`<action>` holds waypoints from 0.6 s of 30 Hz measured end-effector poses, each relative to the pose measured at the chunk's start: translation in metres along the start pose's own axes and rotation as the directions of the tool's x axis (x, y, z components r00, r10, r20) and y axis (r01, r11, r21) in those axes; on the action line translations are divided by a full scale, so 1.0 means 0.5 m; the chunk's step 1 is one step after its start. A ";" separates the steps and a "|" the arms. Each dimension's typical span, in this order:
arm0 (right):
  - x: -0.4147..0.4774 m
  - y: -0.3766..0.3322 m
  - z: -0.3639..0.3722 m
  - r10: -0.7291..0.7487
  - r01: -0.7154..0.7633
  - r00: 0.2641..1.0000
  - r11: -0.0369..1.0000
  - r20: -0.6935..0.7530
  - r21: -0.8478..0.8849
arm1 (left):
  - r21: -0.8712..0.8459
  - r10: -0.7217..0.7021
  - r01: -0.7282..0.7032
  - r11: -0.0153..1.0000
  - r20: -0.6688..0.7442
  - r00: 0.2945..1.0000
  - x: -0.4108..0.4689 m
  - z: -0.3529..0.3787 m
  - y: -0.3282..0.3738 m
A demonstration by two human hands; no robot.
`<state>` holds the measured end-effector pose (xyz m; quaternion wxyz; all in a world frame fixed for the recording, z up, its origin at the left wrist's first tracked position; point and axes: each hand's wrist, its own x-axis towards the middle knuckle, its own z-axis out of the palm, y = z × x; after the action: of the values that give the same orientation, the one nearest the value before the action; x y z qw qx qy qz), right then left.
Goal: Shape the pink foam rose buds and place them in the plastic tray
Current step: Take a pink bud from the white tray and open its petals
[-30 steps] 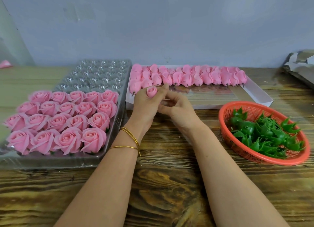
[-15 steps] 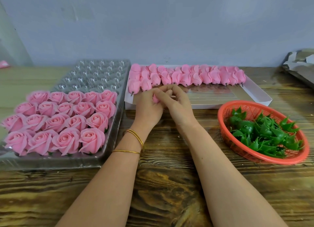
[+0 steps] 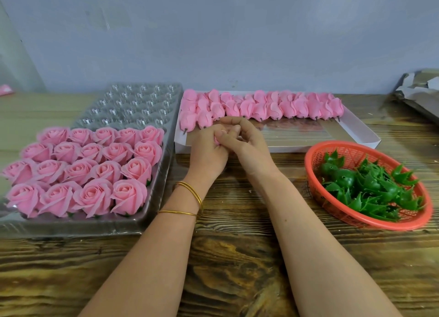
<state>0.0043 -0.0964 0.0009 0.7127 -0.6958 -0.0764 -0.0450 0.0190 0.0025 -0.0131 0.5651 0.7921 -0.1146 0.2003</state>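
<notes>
Pink foam rose bud (image 3: 216,141), nearly hidden, is pinched by the curled left hand (image 3: 206,151) and right hand (image 3: 248,148): shaping appears underway. Next, probably seat it in the clear plastic tray (image 3: 133,102), empty cells at eleven o'clock.

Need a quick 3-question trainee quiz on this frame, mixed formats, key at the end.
1. True or false: the red basket holds pink rose buds.
2. The plastic tray's empty cells lie at: A) its far end; B) its near end; C) nowhere, it is full.
3. Fill in: the left hand and right hand together pinch one pink ___, over the white box's near edge.
Key: 1 false, it holds green calyx pieces; 2 A; 3 bud.
</notes>
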 end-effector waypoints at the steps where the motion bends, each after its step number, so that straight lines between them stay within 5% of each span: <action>1: 0.000 0.000 0.000 0.003 -0.003 1.000 1.000 0.000 -0.001 | 0.004 0.003 -0.003 1.000 0.001 1.000 0.000 0.001 -0.001; 18: -0.002 -0.032 0.005 -0.024 0.003 0.992 0.987 -0.124 -0.163 | -0.025 -0.021 0.021 0.999 -0.036 0.999 0.007 0.005 -0.001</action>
<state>0.0005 -0.0943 0.0163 0.6567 -0.7469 -0.0323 -0.0994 0.0226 0.0003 -0.0127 0.5787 0.7826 -0.0985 0.2072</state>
